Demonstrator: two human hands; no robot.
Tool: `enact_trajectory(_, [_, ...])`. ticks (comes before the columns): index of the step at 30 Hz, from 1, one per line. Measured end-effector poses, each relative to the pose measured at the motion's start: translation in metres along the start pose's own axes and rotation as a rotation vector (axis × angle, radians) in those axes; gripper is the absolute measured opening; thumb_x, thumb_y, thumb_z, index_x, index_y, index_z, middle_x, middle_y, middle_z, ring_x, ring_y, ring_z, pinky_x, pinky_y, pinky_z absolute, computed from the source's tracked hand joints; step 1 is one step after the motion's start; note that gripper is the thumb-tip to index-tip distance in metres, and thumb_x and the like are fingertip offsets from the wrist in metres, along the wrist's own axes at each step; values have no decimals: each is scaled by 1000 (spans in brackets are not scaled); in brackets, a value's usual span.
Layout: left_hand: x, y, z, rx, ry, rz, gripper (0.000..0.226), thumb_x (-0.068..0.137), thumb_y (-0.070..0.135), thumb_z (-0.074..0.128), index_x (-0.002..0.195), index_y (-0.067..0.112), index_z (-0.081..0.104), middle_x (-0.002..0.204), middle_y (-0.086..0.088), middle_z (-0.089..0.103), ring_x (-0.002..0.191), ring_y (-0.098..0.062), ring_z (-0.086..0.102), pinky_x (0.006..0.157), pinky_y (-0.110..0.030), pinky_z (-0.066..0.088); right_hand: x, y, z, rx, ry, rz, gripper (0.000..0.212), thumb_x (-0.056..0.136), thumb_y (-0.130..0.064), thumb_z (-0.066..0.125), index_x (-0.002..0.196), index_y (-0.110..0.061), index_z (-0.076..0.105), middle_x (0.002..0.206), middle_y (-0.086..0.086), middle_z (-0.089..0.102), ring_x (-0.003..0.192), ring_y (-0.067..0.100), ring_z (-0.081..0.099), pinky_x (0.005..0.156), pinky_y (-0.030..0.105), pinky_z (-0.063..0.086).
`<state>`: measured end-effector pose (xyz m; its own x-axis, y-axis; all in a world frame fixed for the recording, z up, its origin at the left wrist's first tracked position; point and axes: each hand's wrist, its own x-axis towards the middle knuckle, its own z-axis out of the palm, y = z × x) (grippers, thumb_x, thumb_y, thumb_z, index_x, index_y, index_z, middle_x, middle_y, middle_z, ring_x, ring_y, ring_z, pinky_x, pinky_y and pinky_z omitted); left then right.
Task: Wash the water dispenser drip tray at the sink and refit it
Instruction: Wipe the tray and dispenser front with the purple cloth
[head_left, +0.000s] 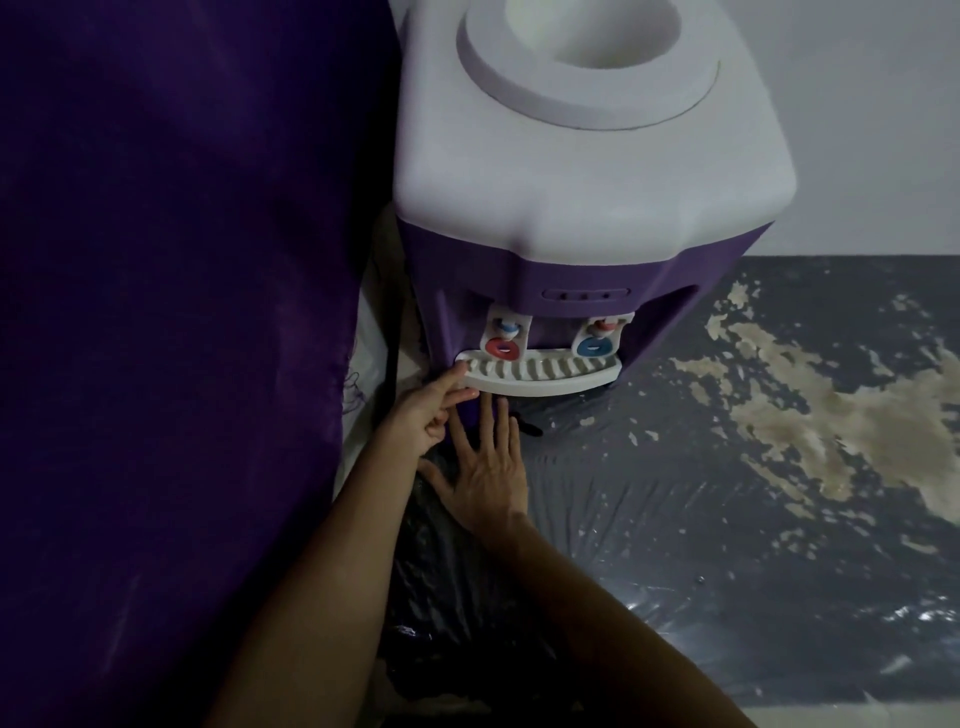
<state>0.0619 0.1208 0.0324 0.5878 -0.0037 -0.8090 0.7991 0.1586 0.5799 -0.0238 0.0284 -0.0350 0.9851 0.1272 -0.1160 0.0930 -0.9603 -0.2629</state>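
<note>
I see the left hand (435, 410) pinching the tray (550, 383) at its left end. The right hand (485, 470) lies just below, fingers straight and apart

The white slotted drip tray (545, 382) sits level, fitted at the front of the purple-and-white water dispenser (587, 197).

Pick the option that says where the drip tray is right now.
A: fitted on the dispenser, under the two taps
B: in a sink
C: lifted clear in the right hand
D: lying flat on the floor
A: the white drip tray sits at the front of the dispenser, just below the red tap and the blue tap, with the left hand at its left end.
</note>
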Motion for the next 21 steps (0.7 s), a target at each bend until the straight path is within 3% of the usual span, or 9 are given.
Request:
enact_trajectory(4, [5, -1, -2, 21, -3, -3, 31, 82, 47, 69, 97, 20, 66, 99, 3, 73, 34, -2, 25, 32, -13, 15, -3, 22, -4, -18, 5, 21, 77, 95, -71, 18, 158, -27, 14, 164, 17, 5, 151, 36, -1, 122, 52, 11])
enact_trajectory(9, [10, -5, -6, -6, -35, 6, 32, 81, 46, 70, 100, 21, 65, 100, 2, 73, 32, -3, 24, 30, -13, 13, -12, 73, -12, -19, 91, 233, 74, 95, -68, 26, 157, -28, 19, 164, 17, 11, 151, 37, 5, 122, 51, 11])
enact_trajectory(13, [9, -3, -5, -9, -34, 4, 30, 81, 46, 70, 98, 22, 65, 99, 2, 73, 31, -4, 24, 30, -13, 13, -12, 65, -15, 18, 88, 279, 77, 94, -68, 25, 157, -26, 16, 163, 20, 8, 151, 40, 6, 122, 52, 13])
enact_trajectory(18, [8, -4, -3, -13, -23, 15, 31, 83, 44, 69, 100, 19, 65, 100, 0, 72, 31, -2, 26, 31, -13, 14, -14, 3, -2, 35, -45, 77, 72, 96, -67, 15, 157, -32, 4, 162, 18, -12, 149, 40, -12, 122, 53, 2])
enact_trajectory(21, [7, -2, -3, -19, -23, 27, 33, 83, 42, 69, 103, 16, 65, 101, -2, 72, 31, -1, 29, 31, -12, 15, -9, -4, 1, 22, -79, -22, 67, 99, -62, 19, 157, -33, 4, 164, 17, -9, 150, 39, -10, 122, 53, 3])
